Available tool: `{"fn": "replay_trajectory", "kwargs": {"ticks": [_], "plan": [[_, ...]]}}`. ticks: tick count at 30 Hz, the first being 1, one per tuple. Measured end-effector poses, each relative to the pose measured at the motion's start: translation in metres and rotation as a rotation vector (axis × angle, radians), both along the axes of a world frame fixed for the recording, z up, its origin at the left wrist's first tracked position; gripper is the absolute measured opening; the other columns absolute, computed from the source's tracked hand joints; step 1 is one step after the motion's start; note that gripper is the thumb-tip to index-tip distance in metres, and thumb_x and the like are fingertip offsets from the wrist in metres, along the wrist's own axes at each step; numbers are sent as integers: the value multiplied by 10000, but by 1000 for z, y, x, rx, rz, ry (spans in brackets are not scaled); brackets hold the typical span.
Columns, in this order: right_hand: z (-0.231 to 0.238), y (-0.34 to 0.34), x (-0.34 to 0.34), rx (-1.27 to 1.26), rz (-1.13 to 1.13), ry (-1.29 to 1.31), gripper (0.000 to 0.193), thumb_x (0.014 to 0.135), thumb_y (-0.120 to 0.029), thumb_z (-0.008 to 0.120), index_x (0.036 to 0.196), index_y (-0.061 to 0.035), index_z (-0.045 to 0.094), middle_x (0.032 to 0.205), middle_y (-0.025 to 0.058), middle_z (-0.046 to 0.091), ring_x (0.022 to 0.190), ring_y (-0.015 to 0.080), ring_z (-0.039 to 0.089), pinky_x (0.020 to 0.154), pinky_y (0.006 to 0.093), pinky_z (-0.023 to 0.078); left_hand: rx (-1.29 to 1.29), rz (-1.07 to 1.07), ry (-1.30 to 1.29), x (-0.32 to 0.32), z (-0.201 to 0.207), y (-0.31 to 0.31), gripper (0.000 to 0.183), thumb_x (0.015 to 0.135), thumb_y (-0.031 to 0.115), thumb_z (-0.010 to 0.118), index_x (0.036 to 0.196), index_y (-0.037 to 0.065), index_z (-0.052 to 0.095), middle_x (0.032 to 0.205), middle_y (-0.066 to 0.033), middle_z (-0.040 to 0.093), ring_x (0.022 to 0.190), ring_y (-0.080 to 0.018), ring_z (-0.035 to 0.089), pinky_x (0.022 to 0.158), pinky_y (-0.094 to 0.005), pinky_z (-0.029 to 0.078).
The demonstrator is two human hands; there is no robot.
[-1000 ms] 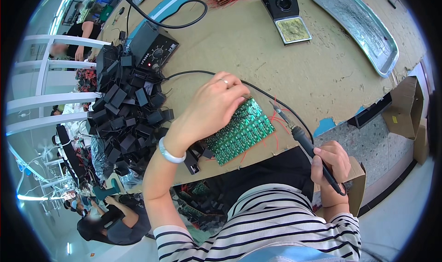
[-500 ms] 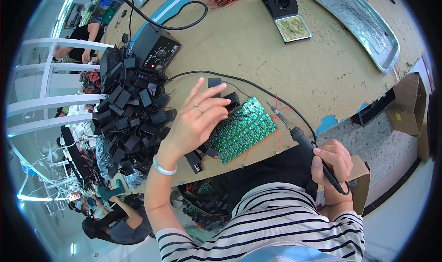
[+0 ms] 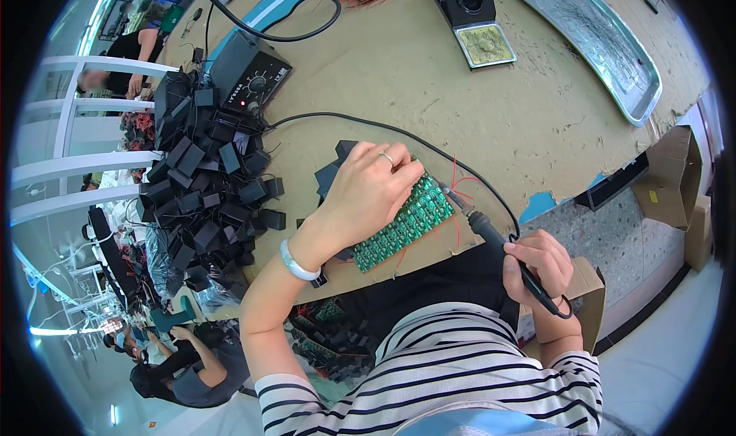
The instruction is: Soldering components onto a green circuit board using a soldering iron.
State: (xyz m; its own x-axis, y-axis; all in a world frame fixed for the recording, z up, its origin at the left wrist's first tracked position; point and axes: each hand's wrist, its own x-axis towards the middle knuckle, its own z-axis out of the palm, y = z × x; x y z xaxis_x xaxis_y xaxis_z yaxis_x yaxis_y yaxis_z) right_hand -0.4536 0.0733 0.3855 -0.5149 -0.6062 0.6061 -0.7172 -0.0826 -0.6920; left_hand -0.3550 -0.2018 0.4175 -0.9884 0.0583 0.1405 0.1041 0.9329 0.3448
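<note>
The left hand point(image 3: 376, 187) is arching palm-down over the upper left part of a green printed circuit board point(image 3: 406, 233), its wrist bending and its fingers curling together near the board's upper edge; whether they are gripping a wire or part, I cannot tell. The board is lying on the brown tabletop point(image 3: 383, 83), close to the person's body. The right hand point(image 3: 540, 263) is gripping a black soldering iron point(image 3: 483, 225) pen-fashion, thumb and fingers wrapping its handle, and the tip is pointing up and left at the board's right end; contact is unclear. Black plastic housings point(image 3: 330, 177) are sitting just beside the left hand, and a larger heap point(image 3: 203, 198) is spreading farther left. Behind that heap, a black soldering station point(image 3: 249, 72) is showing white lettering around its dial, and a red light is glowing. A cardboard box point(image 3: 671, 179) at right is bearing a small yellow label point(image 3: 654, 197).
</note>
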Motion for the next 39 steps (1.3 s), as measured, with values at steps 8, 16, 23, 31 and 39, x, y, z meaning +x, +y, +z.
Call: {"fn": "replay_trajectory", "kwargs": {"ticks": [8,16,23,31,39], "plan": [[-5,-5,1,15,15,18,203,707,65,739,893,-1,692,748,80,662,584,205,643,523,293,509,-32,3,24,-1,-3,4,134,820,71,735,913,59,638,841,-51,574,824,-234,615,833,-374,454],[2,-5,4,82,104,169,205,720,55,717,910,-2,668,773,98,666,592,226,639,539,318,516,-119,-1,66,-1,-9,11,184,774,68,751,885,69,605,821,-51,542,809,-227,604,835,-369,443],[4,16,2,-1,32,107,228,757,59,680,977,7,645,777,106,653,597,239,618,537,338,519,-137,3,69,-1,-8,11,205,754,79,756,874,78,590,839,-51,550,831,-227,609,846,-369,435],[5,20,5,-16,-68,115,204,774,40,683,970,4,646,741,90,646,579,231,615,529,330,518,-223,15,75,-1,-10,15,187,756,87,746,870,83,597,843,-49,557,843,-227,600,857,-374,436],[6,23,12,6,-42,100,189,814,26,664,998,0,628,767,111,641,602,257,613,548,352,521,-438,117,120,21,1,23,319,808,153,729,1090,15,669,1051,-101,609,1005,-299,589,1011,-457,474]]}}
